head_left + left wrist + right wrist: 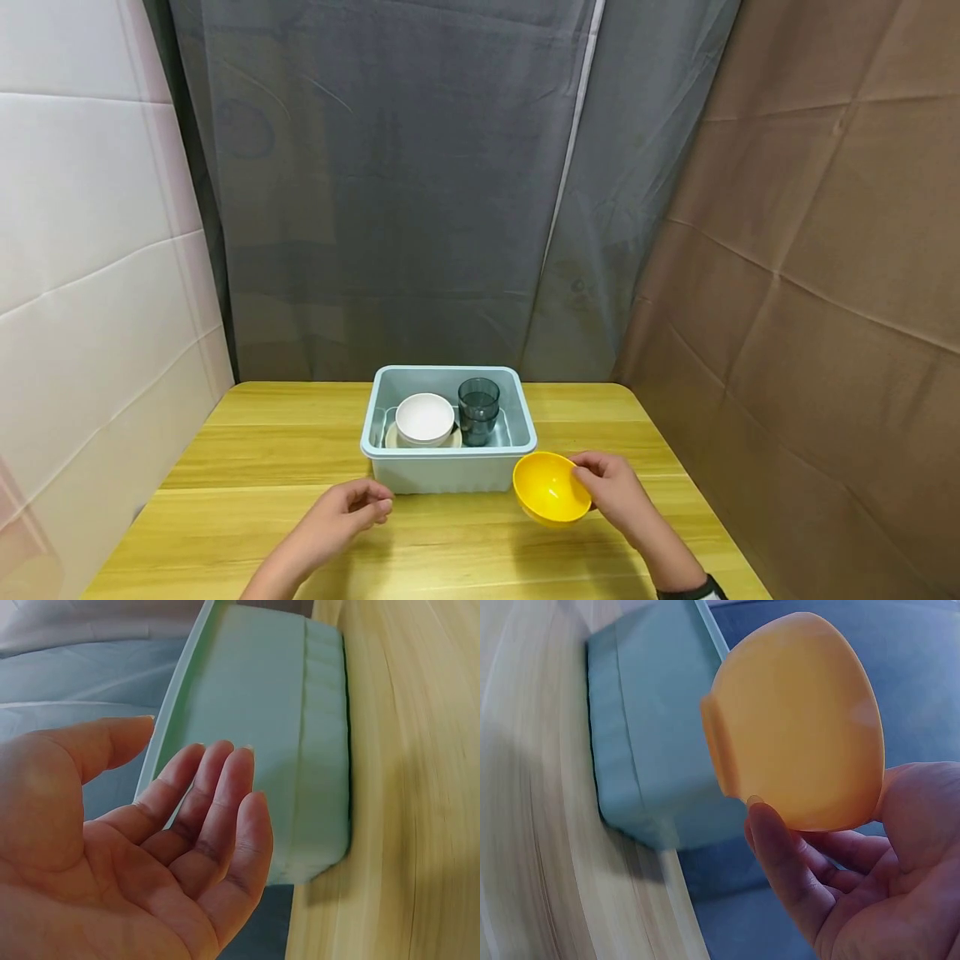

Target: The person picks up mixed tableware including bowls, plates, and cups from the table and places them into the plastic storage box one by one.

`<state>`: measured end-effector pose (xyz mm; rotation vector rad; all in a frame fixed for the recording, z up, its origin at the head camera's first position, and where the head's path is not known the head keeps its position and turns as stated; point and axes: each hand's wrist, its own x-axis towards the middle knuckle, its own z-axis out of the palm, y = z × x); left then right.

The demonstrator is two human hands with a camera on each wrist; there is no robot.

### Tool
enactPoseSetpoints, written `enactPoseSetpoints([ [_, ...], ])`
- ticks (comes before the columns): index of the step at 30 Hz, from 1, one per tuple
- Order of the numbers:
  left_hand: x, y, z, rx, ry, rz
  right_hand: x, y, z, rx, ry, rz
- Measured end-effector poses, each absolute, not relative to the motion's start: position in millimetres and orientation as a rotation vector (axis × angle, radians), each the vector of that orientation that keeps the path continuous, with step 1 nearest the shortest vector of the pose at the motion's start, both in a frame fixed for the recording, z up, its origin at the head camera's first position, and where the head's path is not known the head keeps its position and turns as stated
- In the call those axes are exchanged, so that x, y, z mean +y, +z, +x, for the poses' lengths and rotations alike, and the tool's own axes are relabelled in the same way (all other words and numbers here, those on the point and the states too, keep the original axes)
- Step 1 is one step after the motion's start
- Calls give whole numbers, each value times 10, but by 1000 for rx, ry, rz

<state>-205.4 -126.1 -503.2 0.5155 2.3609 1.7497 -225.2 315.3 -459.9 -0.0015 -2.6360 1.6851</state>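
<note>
My right hand (617,490) holds a yellow bowl (551,488) by its right side, thumb at the rim and fingers underneath. The bowl is raised over the table at the front right corner of a pale blue-green plastic bin (450,473), its opening tilted towards me. In the right wrist view the bowl's outer wall (799,724) and foot ring show. My left hand (341,518) hangs near the bin's front left corner with fingers loosely bent and nothing in it; the left wrist view shows its bare palm (127,892) in front of the bin's wall.
Inside the bin are white bowls (425,418) on a cream plate (392,437), and stacked dark clear cups (478,410) to their right. The bin stands on a wooden table (262,450). A grey curtain (405,192) hangs behind, with white and brown cloths at the sides.
</note>
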Motion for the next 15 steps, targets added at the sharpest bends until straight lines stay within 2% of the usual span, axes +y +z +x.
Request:
enactPoseSetpoints([
  [15, -1120, -5023, -2070, 2392, 1790, 528, 2488, -4753, -2216, -2609, 1761, 224],
])
